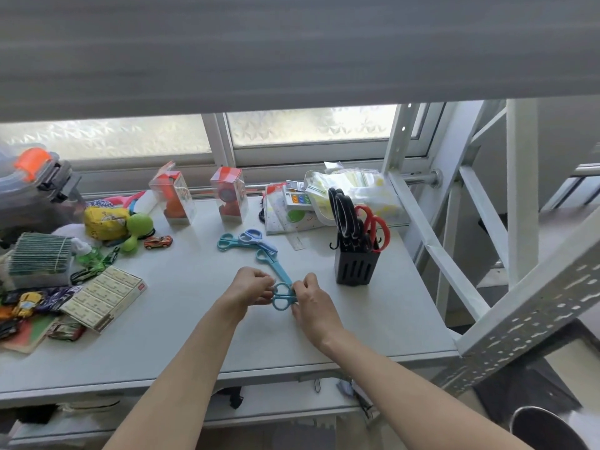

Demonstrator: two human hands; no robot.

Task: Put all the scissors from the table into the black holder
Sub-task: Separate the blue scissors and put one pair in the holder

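Note:
A light blue pair of scissors (pixel 278 280) lies on the table (pixel 194 336) with its blade end pointing away from me. My left hand (pixel 251 289) pinches its handle loops from the left, and my right hand (pixel 313 303) pinches them from the right. Two more blue pairs (pixel 246 241) lie crossed farther back. The black holder (pixel 356 266) stands upright to the right, holding black-handled scissors (pixel 344 216) and red-handled scissors (pixel 373 225).
Toy cars, a box of small packs (pixel 104 297) and a yellow pouch (pixel 104 222) crowd the left side. Two clear toy boxes (pixel 201 201) and a plastic bag (pixel 354 193) stand at the back. A white metal frame (pixel 454 271) rises on the right.

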